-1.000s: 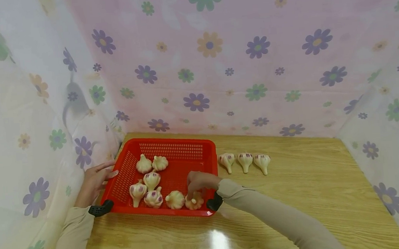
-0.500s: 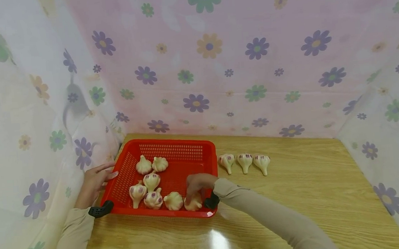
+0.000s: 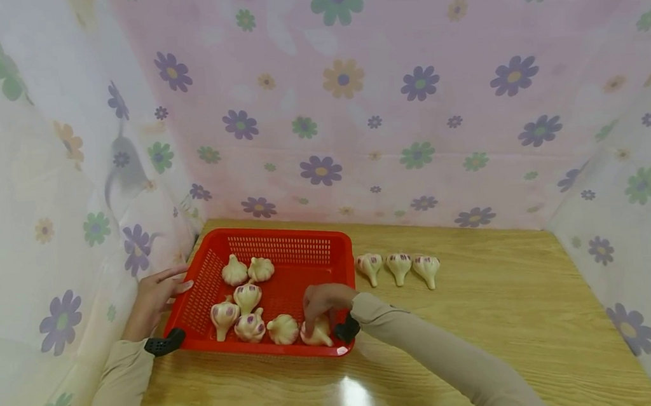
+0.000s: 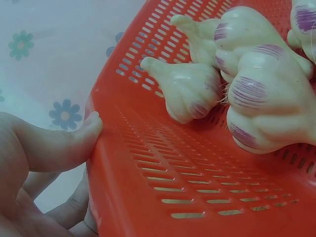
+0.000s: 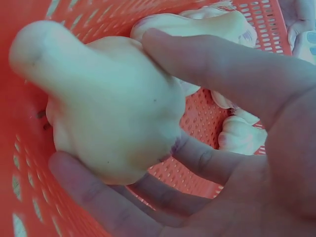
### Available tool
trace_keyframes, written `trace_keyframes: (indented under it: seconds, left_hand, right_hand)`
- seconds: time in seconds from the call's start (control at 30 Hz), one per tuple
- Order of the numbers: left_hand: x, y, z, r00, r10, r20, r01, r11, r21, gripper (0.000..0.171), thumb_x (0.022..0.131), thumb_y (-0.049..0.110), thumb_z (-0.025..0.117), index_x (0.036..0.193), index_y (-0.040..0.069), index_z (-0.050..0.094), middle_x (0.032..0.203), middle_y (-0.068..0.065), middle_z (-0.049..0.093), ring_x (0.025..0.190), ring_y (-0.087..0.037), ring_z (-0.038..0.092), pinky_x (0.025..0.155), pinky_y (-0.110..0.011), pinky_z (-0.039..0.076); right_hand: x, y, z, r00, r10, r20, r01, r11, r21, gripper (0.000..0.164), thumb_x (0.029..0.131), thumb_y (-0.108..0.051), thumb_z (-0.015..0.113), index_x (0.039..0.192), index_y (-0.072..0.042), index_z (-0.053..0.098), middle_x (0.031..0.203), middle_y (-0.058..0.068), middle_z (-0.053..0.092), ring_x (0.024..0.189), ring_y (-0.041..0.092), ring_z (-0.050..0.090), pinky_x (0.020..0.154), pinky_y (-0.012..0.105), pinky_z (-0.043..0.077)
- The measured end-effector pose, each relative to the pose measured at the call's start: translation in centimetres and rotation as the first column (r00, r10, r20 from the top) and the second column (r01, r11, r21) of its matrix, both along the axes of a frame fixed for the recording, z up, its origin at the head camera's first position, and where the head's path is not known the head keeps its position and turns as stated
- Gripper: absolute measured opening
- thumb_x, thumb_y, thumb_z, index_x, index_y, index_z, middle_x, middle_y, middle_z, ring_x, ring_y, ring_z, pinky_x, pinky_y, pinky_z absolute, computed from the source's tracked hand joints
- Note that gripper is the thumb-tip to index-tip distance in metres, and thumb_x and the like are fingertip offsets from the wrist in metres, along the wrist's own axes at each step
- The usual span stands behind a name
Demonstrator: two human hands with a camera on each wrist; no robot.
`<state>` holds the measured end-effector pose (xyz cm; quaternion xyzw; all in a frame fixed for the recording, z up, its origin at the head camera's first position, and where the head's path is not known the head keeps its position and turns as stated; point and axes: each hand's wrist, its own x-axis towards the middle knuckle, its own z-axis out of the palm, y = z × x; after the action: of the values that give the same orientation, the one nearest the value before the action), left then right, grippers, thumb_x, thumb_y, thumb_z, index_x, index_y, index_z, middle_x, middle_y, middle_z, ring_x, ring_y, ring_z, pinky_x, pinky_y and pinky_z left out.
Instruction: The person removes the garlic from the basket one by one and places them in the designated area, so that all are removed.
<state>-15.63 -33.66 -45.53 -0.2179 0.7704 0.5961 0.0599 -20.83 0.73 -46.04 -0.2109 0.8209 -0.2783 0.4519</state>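
Note:
My left hand point(image 3: 152, 302) grips the left wall of a red perforated basket point(image 3: 282, 230); in the left wrist view the thumb lies on its rim and the fingers are behind it. In the front right corner of the basket my right hand point(image 3: 324, 299) holds a garlic bulb point(image 5: 113, 103) between thumb and fingers. Its stem points toward the basket wall. A pale garlic bulb point(image 3: 282, 329) lies just left of the held one. Several more bulbs sit at the basket's left, including a purple-streaked garlic bulb point(image 4: 271, 98) seen close in the left wrist view.
Outside the basket, on the wooden table point(image 3: 483, 305), 3 garlic bulbs point(image 3: 399, 267) stand in a row to the right, stems toward me. A flowered cloth point(image 3: 388, 128) hangs behind and on both sides, close to the basket's left.
The bulb in my right hand has turned, its stem swinging from upward to the lower right. The right hand has shifted slightly left. My left hand stays on the basket.

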Motion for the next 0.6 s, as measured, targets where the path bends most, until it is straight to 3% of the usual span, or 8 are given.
trace_keyframes:
  seconds: [0.2,0.4,0.6]
  left_hand:
    - [0.08,-0.06,0.07,1.000,-0.010,-0.008,0.010,1.000,0.007,0.061,0.089,0.020,0.064,0.142,0.003,0.041,0.089,0.006,0.065,0.075,-0.013,0.065,0.069,-0.035,0.056]
    - [0.15,-0.08,0.17,1.000,-0.010,-0.006,0.010,0.999,0.030,0.062,0.089,0.021,0.065,0.143,0.003,0.040,0.087,0.008,0.064,0.076,-0.012,0.065,0.069,-0.034,0.056]
    - [0.04,-0.02,0.20,1.000,-0.008,0.008,0.008,1.000,0.019,0.062,0.089,0.022,0.065,0.143,0.004,0.040,0.093,0.004,0.062,0.077,-0.013,0.065,0.070,-0.034,0.056]
  right_hand:
    - [-0.16,0.25,0.14,1.000,0.011,0.004,-0.011,0.999,-0.044,0.010,0.072,-0.007,0.077,0.068,-0.005,0.069,0.062,0.001,0.060,0.049,0.017,0.054,0.074,0.057,0.051]
    - [-0.18,0.39,0.41,1.000,0.016,-0.011,-0.016,0.998,-0.065,0.009,0.072,-0.007,0.077,0.070,-0.007,0.068,0.063,0.000,0.060,0.050,0.017,0.053,0.071,0.053,0.053]
    - [-0.38,0.90,0.76,1.000,-0.031,0.003,0.031,0.995,-0.095,0.015,0.071,-0.009,0.080,0.078,-0.005,0.068,0.078,0.003,0.062,0.059,0.021,0.057,0.070,0.051,0.054]
